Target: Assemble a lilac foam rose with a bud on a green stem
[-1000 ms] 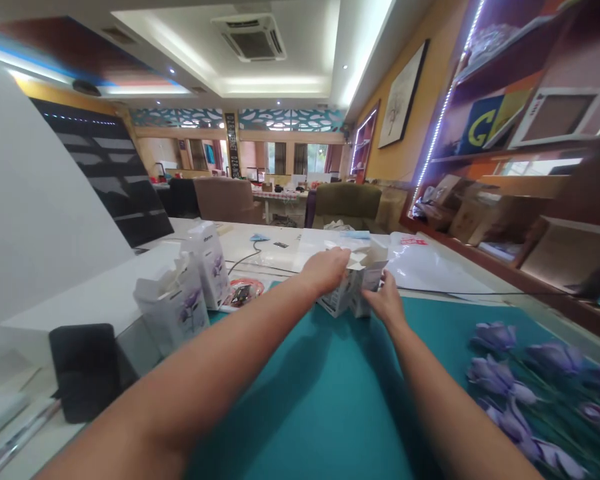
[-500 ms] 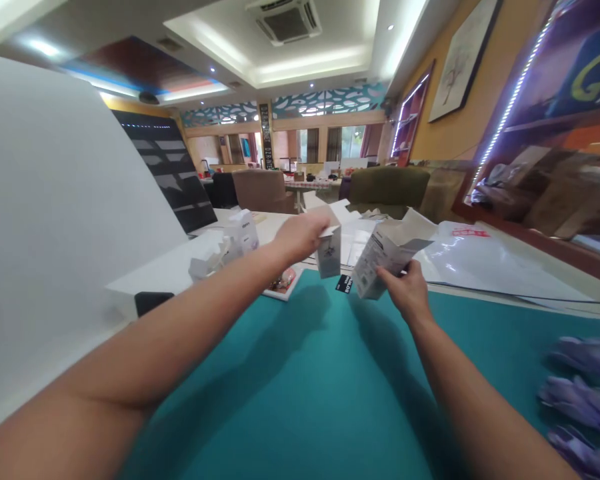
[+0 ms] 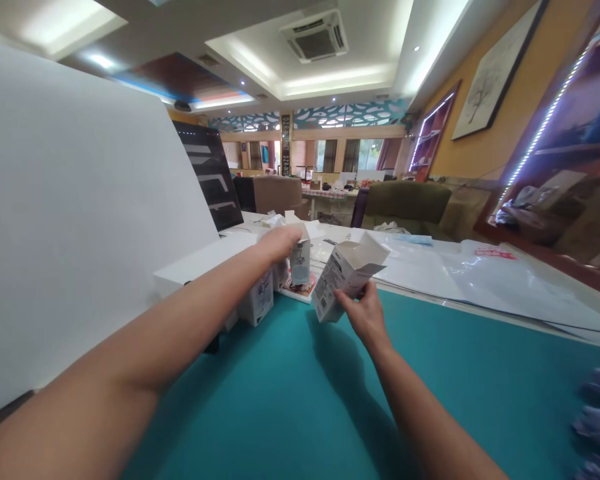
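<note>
My left hand (image 3: 280,243) grips the top of a small white printed box (image 3: 300,263), which hangs just above a small tray of odds and ends (image 3: 300,285). My right hand (image 3: 365,313) holds an open white carton (image 3: 343,277) by its lower edge, with its flaps up and its printed side facing me. Both hands are over the far edge of a teal cutting mat (image 3: 280,407). Another white box with a purple flower print (image 3: 257,300) stands just below my left forearm.
A tall white board (image 3: 70,200) rises on the left, with a black panel (image 3: 207,173) behind it. A glossy white plastic sheet (image 3: 495,273) lies beyond the mat on the right. Purple artificial flowers (image 3: 597,420) lie at the mat's right edge. Armchairs stand farther back.
My view has swung left, shifting the scene right. My hands have moved closer together, and the carton in my right hand has turned, its open top now upward. The left hand has dropped slightly.
</note>
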### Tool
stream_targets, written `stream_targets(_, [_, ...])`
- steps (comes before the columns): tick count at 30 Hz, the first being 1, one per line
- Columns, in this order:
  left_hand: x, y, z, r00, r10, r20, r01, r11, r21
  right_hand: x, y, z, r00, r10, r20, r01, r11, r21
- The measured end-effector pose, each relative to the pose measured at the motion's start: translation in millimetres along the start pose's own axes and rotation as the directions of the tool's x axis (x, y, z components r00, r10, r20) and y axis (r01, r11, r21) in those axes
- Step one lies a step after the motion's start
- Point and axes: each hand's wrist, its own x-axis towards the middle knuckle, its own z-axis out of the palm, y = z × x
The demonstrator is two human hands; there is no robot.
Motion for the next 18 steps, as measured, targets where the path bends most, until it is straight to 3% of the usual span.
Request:
stream_targets(5, [-1,-6,4.2,0.996,-0.016,0.088,0.009,0.996,0.085,-7,-10,17,0.999,0.017,0.033,-0.015,0.998,-0.056])
stream_targets(14, [-10,-8,7.0,0.998,0.045,0.044,-0.053,0.98,0.193,-32,-21,45,0.997,0.005,0.074,0.003,0.993,-0.118])
stream_targets(18, [-15,-11,7.3,0.996,0.067,0.056,-0.076,0.979,0.189,-47,-20,67,0.997,-0.042,0.068,0.05,0.992,-0.117])
